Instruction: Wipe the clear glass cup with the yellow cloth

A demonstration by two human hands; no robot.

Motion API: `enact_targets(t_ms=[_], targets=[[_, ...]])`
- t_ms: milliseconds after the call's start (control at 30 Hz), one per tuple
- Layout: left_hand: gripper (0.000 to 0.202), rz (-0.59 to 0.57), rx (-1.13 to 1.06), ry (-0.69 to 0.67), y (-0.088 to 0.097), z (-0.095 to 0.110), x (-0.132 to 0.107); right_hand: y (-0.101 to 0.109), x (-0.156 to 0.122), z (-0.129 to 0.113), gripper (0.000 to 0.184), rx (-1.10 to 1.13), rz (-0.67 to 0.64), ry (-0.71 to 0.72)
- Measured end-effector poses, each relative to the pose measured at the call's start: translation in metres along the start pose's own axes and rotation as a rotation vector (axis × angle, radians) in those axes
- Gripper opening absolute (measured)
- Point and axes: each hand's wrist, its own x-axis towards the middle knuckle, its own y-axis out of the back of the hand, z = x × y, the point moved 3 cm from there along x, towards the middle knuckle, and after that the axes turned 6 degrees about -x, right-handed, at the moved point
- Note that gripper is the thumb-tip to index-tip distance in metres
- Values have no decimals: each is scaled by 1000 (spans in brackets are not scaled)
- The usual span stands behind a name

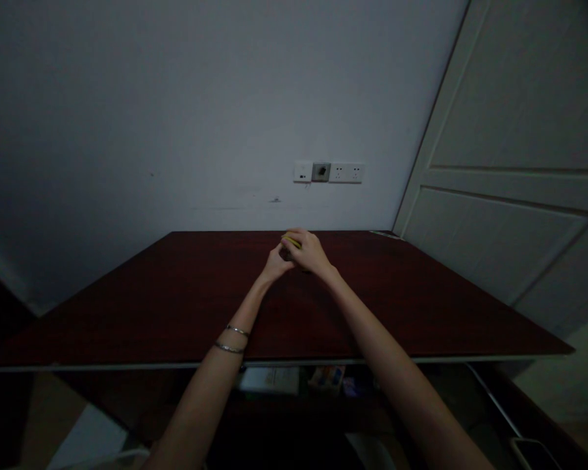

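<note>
Both of my hands meet over the far middle part of a dark red table (176, 294). Between the fingers of my right hand (311, 251) shows a small flat yellow thing (293, 241), gripped from above; its kind cannot be made out. My left hand (276, 266) is closed just below and to the left, close against the right hand. Whatever sits inside the left hand is mostly hidden by the fingers. Two silver bangles (230, 347) circle my left forearm.
A pale wall with a row of sockets and switches (329, 172) rises behind the table. To the right stands a white panelled door (509, 189). Under the front edge, a shelf holds a white box (269, 380) and small packages (327, 377). A phone (534, 454) lies lower right.
</note>
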Motion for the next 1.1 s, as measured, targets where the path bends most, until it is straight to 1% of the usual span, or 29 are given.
enact_targets(t_ms=[100, 133, 167, 233, 300, 367, 433, 500, 567, 667, 767, 867, 967, 1100], targets=[[25, 78, 52, -15, 6, -6, 3, 0, -6, -12, 21, -16, -45, 114], [23, 87, 56, -11, 7, -7, 3, -1, -6, -13, 21, -8, -49, 127], [25, 83, 51, -1, 7, -7, 3, -1, -4, -12, 21, 9, -46, 122], [38, 35, 27, 32, 7, -5, 2, -3, 1, -4, 20, 68, -13, 51], [54, -24, -2, 60, 4, 0, -1, -4, 8, 8, 20, 150, 39, -72], [65, -64, -18, 76, 2, 5, -4, -6, 13, 19, 24, 235, 71, -210], [70, -83, -27, 80, 1, 9, -6, -8, 15, 26, 29, 285, 69, -311], [69, -84, -43, 63, 0, 11, -6, -9, 16, 28, 31, 274, 60, -350], [68, -69, -58, 30, -1, 12, -6, -8, 14, 26, 29, 234, 74, -323], [68, -52, -50, 45, -1, 10, -5, -5, 9, 20, 23, 239, 118, -198], [71, -41, -38, 98, -1, 7, -6, -1, 1, 17, 23, 353, 114, -84], [70, -41, -42, 106, -2, 7, -8, 1, -5, 19, 25, 468, 90, -69], [70, -70, -43, 114, -4, 8, -10, 2, -8, 27, 28, 546, 130, -156], [75, -101, -51, 125, -5, 6, -11, -5, -10, 44, 36, 634, 172, -374]])
